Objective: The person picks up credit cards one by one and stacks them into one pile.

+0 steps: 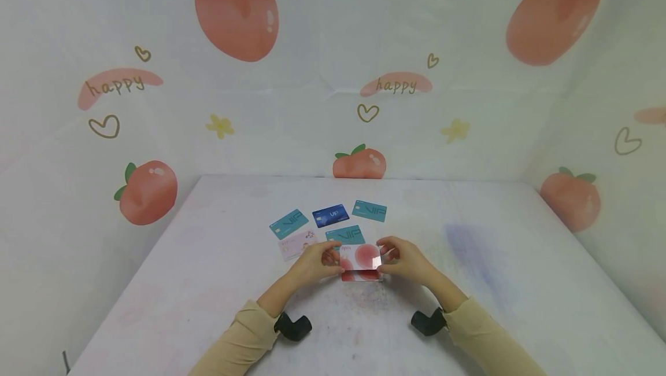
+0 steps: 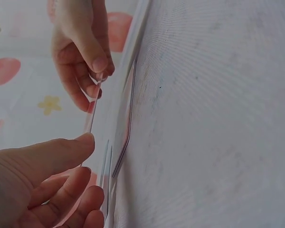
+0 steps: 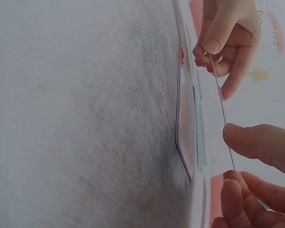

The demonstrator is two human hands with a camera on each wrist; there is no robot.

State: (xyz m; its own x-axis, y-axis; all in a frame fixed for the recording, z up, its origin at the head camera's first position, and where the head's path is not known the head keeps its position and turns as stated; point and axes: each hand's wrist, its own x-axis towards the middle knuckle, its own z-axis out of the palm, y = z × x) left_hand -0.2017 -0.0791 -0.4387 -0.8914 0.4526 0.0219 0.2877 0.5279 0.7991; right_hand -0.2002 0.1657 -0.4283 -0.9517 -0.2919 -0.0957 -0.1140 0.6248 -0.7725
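Between both hands is a white card with red circles (image 1: 359,255), raised off the table. My left hand (image 1: 314,263) pinches its left edge between thumb and fingers, while my right hand (image 1: 408,258) pinches the right edge the same way. From the side, the left wrist view shows the held card as a thin, slightly slanted sheet. Beneath it a red and white card (image 1: 360,276) lies flat on the table, partly hidden by the held one. Just beyond the hands lie a teal VIP card (image 1: 344,234) and a pale pink card (image 1: 291,244).
Farther back on the white table (image 1: 208,283) lie a left teal card (image 1: 288,224), a dark blue VIP card (image 1: 330,216) and a right teal card (image 1: 369,210). A white curtain with peach prints (image 1: 312,110) stands behind the table. Each wrist wears a black device.
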